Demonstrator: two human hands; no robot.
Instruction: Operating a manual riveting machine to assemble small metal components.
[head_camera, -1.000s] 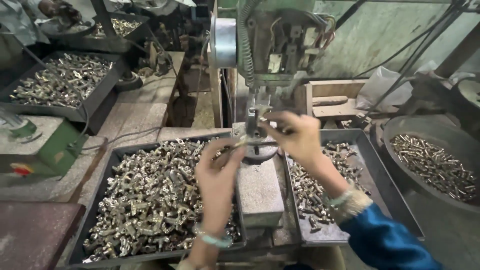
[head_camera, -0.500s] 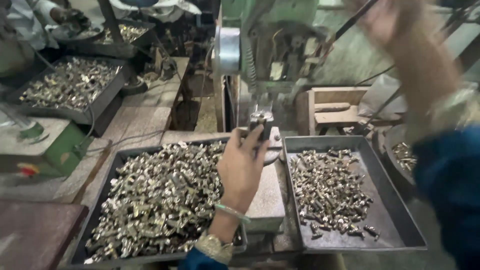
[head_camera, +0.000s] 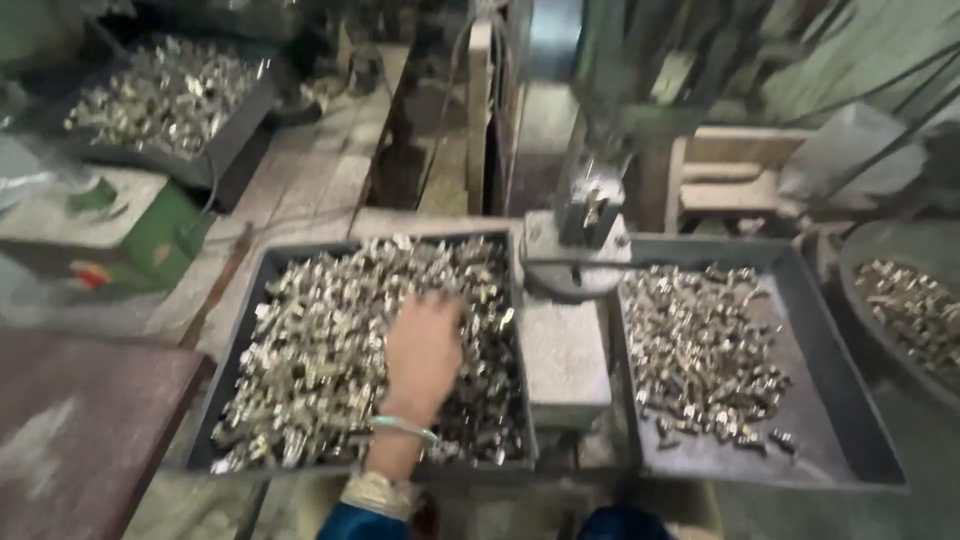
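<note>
My left hand (head_camera: 425, 350) reaches down into a heap of small shiny metal parts (head_camera: 300, 340) in a dark tray (head_camera: 222, 385) on the left. Its fingers are buried among the parts, so I cannot see whether they hold one. A thin bangle sits on the wrist, above a blue sleeve. My right hand is out of view. Just right of the tray, a press-type machine (head_camera: 590, 205) stands over a round base (head_camera: 570, 272) and a grey block (head_camera: 562, 355).
A second dark tray (head_camera: 835, 400) on the right holds fewer of the same parts (head_camera: 700, 350). A round pan with parts (head_camera: 910, 305) sits at the far right. Another full tray (head_camera: 170, 95) is at the back left, with a green box (head_camera: 150, 245) and a reddish-brown slab (head_camera: 80, 430).
My left hand has come down from the machine's base into the left tray. My right hand, first at the machine and then raised to the upper right, has left the view.
</note>
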